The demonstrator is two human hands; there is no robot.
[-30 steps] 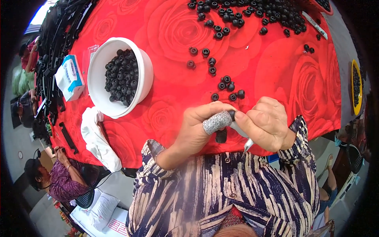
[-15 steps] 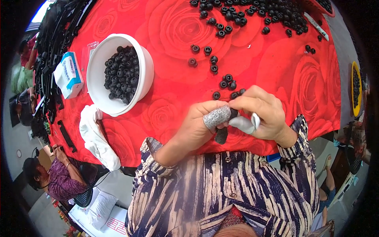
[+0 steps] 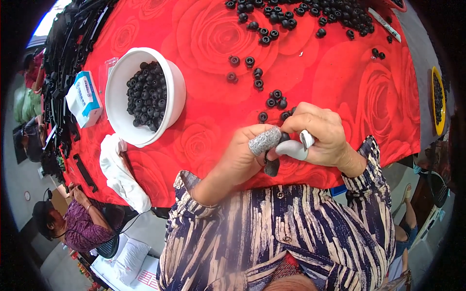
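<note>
My left hand [image 3: 241,154] and my right hand [image 3: 321,135] meet over the near part of the red tablecloth, fingers closed around one small black round part [image 3: 284,137]. The fingers cover most of that part. Grey speckled finger sleeves wrap the left thumb and another left finger; pale sleeves cover the right thumb and a right finger. Just beyond the fingertips lie a few loose black parts [image 3: 277,94], round with a hole in the end. To the left stands a white bowl [image 3: 177,92] with a heap of the same parts [image 3: 147,97] inside.
A large pile of black parts [image 3: 340,14] spreads along the far edge. At left are a tissue box [image 3: 87,99], a white cloth [image 3: 119,172] and long black strips [image 3: 63,63]. A yellow-rimmed tray [image 3: 433,104] is at far right. Another person [image 3: 87,220] sits at lower left.
My right thumb has shifted left against the small black part, and the right hand has tilted slightly. Both hands remain together; the whole view has moved a little.
</note>
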